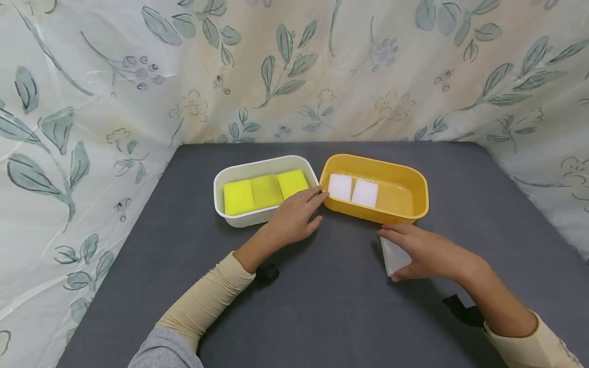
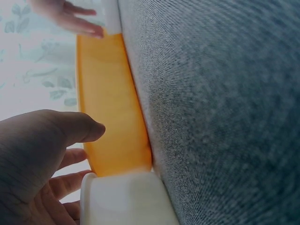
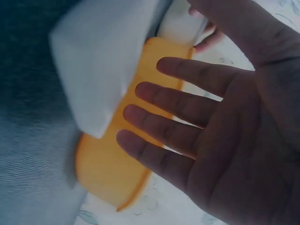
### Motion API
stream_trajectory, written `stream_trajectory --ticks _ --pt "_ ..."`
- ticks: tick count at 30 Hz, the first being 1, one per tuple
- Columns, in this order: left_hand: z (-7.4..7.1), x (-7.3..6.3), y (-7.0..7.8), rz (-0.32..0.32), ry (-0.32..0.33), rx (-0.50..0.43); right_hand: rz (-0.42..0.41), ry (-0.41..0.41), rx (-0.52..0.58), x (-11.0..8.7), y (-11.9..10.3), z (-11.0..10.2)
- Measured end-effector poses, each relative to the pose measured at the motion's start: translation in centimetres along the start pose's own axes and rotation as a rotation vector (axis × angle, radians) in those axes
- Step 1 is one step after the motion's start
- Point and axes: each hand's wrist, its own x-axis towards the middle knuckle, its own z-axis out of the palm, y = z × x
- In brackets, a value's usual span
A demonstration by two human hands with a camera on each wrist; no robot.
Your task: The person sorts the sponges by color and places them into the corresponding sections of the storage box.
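My left hand (image 1: 294, 217) reaches over the near right corner of a white tub (image 1: 244, 221), fingers extended towards the yellow-orange tub (image 1: 349, 208). Its thumb points across the orange wall in the left wrist view. Several yellow sponge blocks (image 1: 239, 198) sit side by side in the white tub. Two white sponge-like blocks (image 1: 340, 187) lie at the left end of the orange tub. In front of that tub, my right hand (image 1: 430, 253) hovers around another white block (image 1: 394, 255), partly hidden by it. The right wrist view shows straight, spread fingers (image 3: 164, 126) beside this block.
Both tubs stand with their near ends close together on a dark grey tabletop (image 1: 313, 306). A floral curtain (image 1: 294, 76) hangs behind the table and along its sides. Dark straps (image 1: 462, 311) show under the wrists.
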Motion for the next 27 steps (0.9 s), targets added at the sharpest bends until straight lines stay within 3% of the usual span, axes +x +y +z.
stream_trajectory --ticks 6,18,27 --pt "-0.1 0.1 0.0 -0.001 -0.01 0.0 0.019 -0.031 0.051 -0.3 0.8 0.8" --pt "-0.2 0.2 0.0 -0.017 -0.008 -0.007 -0.086 0.003 0.059 -0.3 1.6 1.2" --pt "-0.2 0.1 0.2 -0.016 -0.02 -0.012 -0.111 0.013 0.126 -0.8 0.4 0.2"
